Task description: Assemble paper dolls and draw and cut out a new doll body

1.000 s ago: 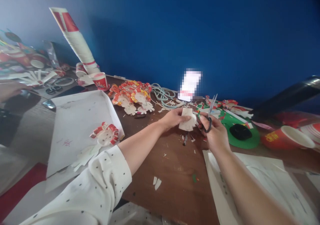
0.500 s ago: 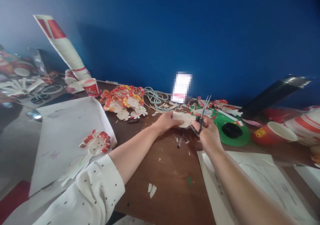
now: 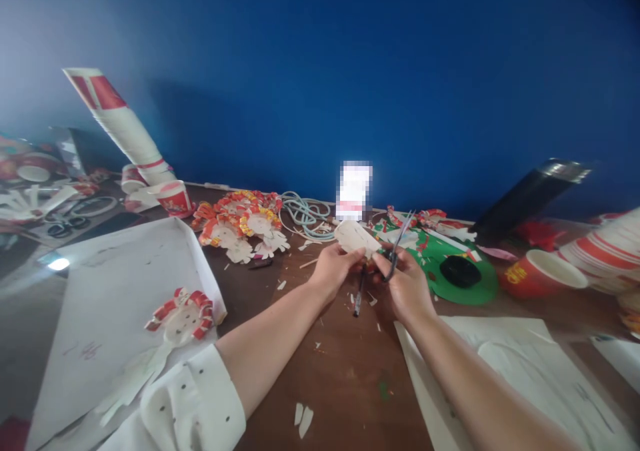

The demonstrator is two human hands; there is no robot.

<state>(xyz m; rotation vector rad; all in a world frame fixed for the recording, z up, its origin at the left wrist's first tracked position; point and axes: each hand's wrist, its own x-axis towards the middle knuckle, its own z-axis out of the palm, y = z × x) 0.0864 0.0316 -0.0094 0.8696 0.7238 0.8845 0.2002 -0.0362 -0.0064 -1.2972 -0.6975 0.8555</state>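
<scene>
In the middle of the table, my left hand point(image 3: 331, 274) pinches a piece of white paper point(image 3: 356, 237) between thumb and fingers. My right hand point(image 3: 409, 285) is closed round a pair of scissors point(image 3: 400, 239), whose slightly parted blades point up and away, clear of the paper. Its thumb and fingertips meet the paper's right edge. Just below both hands lies a black pen point(image 3: 357, 299). Several paper cutouts with red and yellow trim point(image 3: 245, 221) are heaped beyond my left hand. Another trimmed cutout point(image 3: 183, 323) rests on a white box lid point(image 3: 107, 257).
A green disc point(image 3: 453, 284) bears a black round object point(image 3: 461, 271). To the right are a red paper cup point(image 3: 540, 274) and a dark bottle point(image 3: 530, 201). White sheets point(image 3: 520, 357) lie near my right forearm. A cable point(image 3: 305, 211) and a lit screen point(image 3: 354, 191) stand by the wall.
The white paper has turned and tipped up at its left end, and my hands have come closer together. The scissors lean further right. The whole view has shifted slightly.
</scene>
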